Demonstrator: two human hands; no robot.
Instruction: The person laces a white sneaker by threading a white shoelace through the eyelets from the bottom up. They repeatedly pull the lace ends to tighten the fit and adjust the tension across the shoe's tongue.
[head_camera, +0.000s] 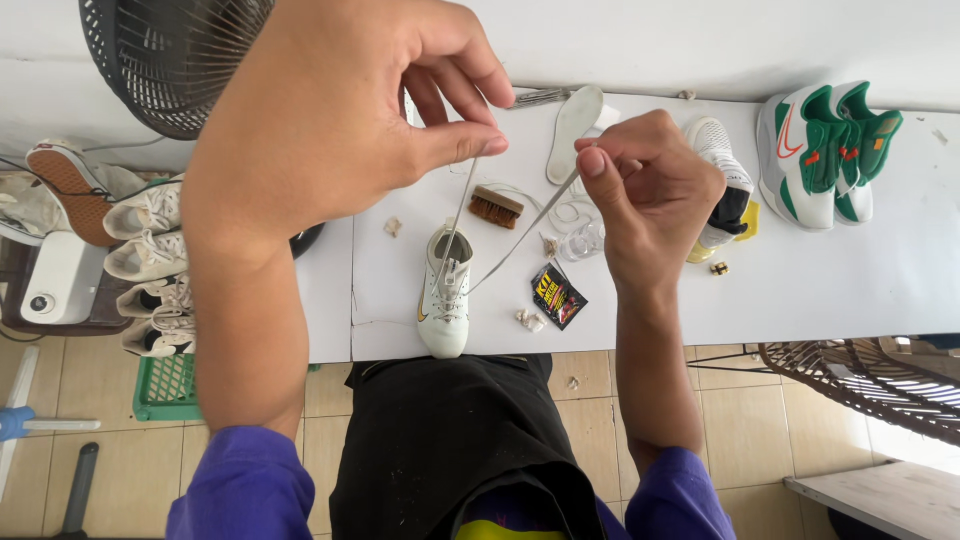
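Note:
A white sneaker (443, 295) stands on the white table (820, 280), toe toward me. Two ends of its white shoelace (520, 238) rise from the eyelets. My left hand (340, 110) is raised above the table and pinches one lace end between thumb and forefinger. My right hand (650, 190) pinches the other lace end, pulled taut up and to the right.
A small brown brush (496, 206), a white insole (574, 118), a dark sachet (558, 295), a clear small bottle (583, 240) and another white shoe (722, 180) lie behind. A green-and-white pair (825, 150) sits far right. A black fan (170, 55) and several shoes (150, 250) are left.

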